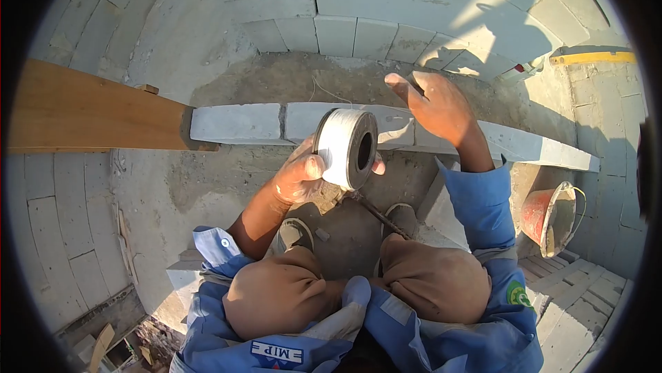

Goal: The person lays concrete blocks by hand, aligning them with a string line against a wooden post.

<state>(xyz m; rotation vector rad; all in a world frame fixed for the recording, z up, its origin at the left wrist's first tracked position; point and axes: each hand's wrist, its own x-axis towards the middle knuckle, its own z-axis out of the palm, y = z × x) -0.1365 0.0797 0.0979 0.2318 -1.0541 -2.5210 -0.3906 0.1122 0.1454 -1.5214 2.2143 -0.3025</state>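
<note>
My left hand [300,174] is closed around a spool of white string [338,149], with a dark rim and a hollow core facing right. Fingertips show at the spool's far side. Up and to the right, my right hand [438,107] hovers over a row of pale blocks [238,123]; its visible fingers are apart and I see nothing held between them. A thin loose strand of string [315,87] curls above the spool, beyond the blocks. Whether any strand reaches my right hand I cannot make out.
A wooden board [96,111] butts against the left end of the block row. A red bucket [538,213] stands tilted at the right, near stacked blocks [569,318]. A yellow level-like bar [593,58] lies at the far right. Block walls surround me.
</note>
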